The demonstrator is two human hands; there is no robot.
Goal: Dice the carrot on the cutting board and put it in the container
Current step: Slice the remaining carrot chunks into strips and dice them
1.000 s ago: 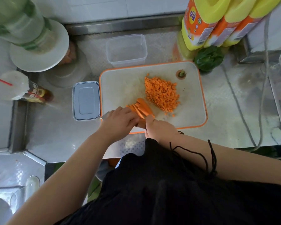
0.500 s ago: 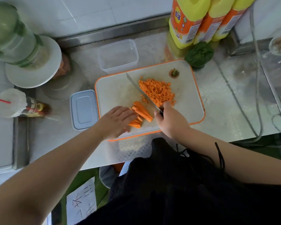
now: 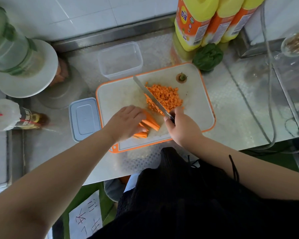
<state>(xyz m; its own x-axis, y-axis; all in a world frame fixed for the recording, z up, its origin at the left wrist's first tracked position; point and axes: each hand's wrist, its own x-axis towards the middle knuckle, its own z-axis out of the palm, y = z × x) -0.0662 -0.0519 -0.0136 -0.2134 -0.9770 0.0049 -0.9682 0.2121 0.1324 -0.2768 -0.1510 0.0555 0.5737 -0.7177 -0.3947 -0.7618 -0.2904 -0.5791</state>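
Observed: the white plastic cutting board with an orange rim lies on the patterned steel counter. On it sits a heap of small orange carrot dice toward the far side, a bundle of orange carrot sticks at the near side, and a cut-off carrot top with a green stub in the far right corner.

The left hand rests on the sticks, fingers relaxed and covering their left ends; whether it pinches them cannot be determined. The right hand is wrapped firmly round the dark handle of the long steel knife, whose blade runs diagonally along the left edge of the dice heap, tip pointing at the clear rectangular plastic container. That container stands empty just beyond the board's far edge. A grey-blue rectangular lid lies beside the board's left edge.

Assessment: dicing is partly done; the sticks remain uncut and nothing has been transferred.

Recommendations for the present step: square the sticks into a flat, aligned bundle before cutting, since they lie fanned. Curl the left fingertips back behind the knuckles. Bring the blade across the sticks, not along them, at even spacing matching the existing dice. Keep the finished heap clear of the cutting zone so pieces do not scatter off the board.
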